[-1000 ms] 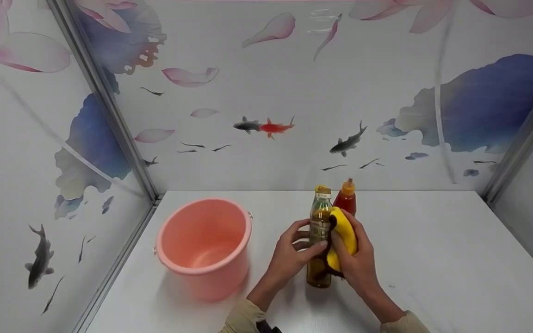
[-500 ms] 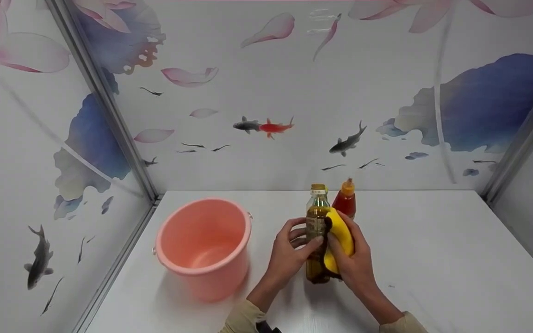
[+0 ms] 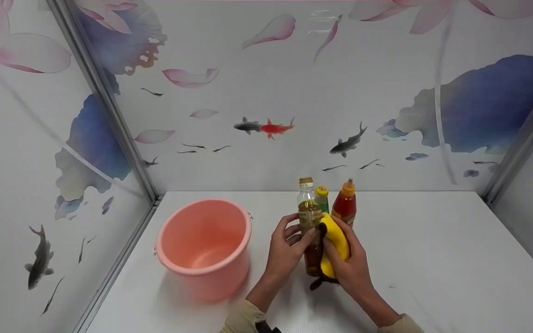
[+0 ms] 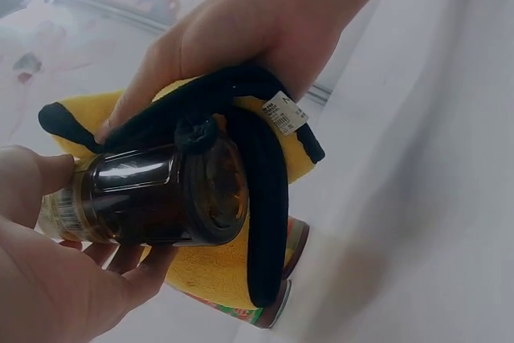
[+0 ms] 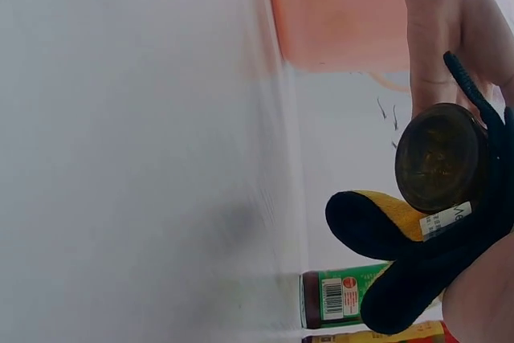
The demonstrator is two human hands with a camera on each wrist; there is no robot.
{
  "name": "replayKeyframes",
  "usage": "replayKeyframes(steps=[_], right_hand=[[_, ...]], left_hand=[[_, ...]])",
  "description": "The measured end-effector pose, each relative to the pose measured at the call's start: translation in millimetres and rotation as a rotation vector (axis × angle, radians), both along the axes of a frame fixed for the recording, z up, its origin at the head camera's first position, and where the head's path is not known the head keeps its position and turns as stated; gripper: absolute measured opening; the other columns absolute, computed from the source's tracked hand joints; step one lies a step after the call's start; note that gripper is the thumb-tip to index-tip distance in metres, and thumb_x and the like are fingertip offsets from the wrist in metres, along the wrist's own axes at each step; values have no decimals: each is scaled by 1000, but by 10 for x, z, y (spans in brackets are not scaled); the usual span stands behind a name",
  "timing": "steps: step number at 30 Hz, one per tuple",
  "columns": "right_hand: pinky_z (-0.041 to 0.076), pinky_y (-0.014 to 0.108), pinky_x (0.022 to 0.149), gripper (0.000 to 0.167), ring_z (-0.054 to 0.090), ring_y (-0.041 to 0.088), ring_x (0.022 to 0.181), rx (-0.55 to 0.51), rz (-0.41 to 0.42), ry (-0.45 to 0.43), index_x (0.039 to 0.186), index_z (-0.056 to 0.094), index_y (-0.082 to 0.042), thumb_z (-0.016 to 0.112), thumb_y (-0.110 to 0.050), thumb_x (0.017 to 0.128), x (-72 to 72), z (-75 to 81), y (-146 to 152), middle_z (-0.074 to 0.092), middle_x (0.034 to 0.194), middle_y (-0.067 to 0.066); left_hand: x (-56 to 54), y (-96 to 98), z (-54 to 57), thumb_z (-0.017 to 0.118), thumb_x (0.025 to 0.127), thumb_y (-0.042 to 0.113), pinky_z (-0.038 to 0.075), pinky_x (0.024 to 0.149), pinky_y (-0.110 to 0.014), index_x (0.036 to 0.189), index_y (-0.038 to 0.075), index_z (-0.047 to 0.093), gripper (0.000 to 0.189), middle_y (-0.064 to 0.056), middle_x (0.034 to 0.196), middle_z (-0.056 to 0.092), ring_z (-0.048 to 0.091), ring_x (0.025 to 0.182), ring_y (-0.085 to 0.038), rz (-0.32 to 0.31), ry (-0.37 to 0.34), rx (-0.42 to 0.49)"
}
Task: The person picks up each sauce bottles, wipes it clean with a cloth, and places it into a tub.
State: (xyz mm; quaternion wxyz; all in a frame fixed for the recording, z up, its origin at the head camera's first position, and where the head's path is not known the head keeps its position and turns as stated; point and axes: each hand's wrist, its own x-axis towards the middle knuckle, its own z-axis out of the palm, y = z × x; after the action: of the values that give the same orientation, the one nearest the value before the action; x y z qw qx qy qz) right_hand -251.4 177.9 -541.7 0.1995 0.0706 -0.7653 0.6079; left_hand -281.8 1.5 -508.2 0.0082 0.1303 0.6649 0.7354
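Observation:
My left hand grips a clear glass bottle of brown-amber liquid with a gold cap, fingers behind it and thumb in front. The bottle is held off the table, slightly tilted; its base shows in the right wrist view. A yellow cloth with dark edging is bunched in my right hand, pressed to the bottle's right side. In the left wrist view the cloth wraps partly around the bottle, and a white tag hangs from its edge. My right fingertips are partly hidden by the cloth.
Behind the hands stand a green-labelled bottle with a yellow cap and a red squeeze bottle with an orange-yellow top. A pink bucket is to the left on the white table. Printed wall panels enclose the back and sides.
Both hands have shifted slightly left with the bottle and cloth. The bottle has risen and tilts more leftward, uncovering the green-labelled bottle behind. A dark cloth corner now hangs below.

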Motion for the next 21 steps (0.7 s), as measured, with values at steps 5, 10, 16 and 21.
replayKeyframes(steps=[5, 10, 16, 21], right_hand=[[59, 25, 92, 60, 62, 22, 110, 3, -10, 2, 160, 49, -36, 72, -24, 106, -6, 10, 24, 62, 141, -6], [57, 23, 94, 60, 61, 20, 111, 26, -34, -9, 161, 47, -34, 71, -30, 106, -12, 41, 39, 62, 143, -6], [58, 23, 92, 59, 61, 21, 111, 20, -56, -11, 159, 48, -36, 72, -29, 106, -11, 40, 59, 62, 140, -6], [57, 21, 93, 57, 61, 20, 111, 13, -72, -7, 159, 48, -36, 70, -31, 107, -19, 50, 75, 62, 143, -6]], left_hand=[[20, 11, -12, 83, 97, 39, 62, 104, -45, 147, 26, 58, 58, -5, 141, 69, 73, 123, -26, -14, -10, -24], [20, 3, -25, 83, 96, 42, 64, 100, -43, 144, 29, 61, 54, -4, 140, 66, 72, 121, -24, -49, -23, -63], [20, -24, -15, 80, 98, 42, 68, 88, -43, 141, 27, 63, 49, -5, 138, 66, 73, 119, -24, -122, -59, -96], [24, -24, -6, 78, 99, 37, 68, 86, -46, 143, 22, 62, 49, -8, 135, 66, 74, 119, -25, -183, -66, -106]])
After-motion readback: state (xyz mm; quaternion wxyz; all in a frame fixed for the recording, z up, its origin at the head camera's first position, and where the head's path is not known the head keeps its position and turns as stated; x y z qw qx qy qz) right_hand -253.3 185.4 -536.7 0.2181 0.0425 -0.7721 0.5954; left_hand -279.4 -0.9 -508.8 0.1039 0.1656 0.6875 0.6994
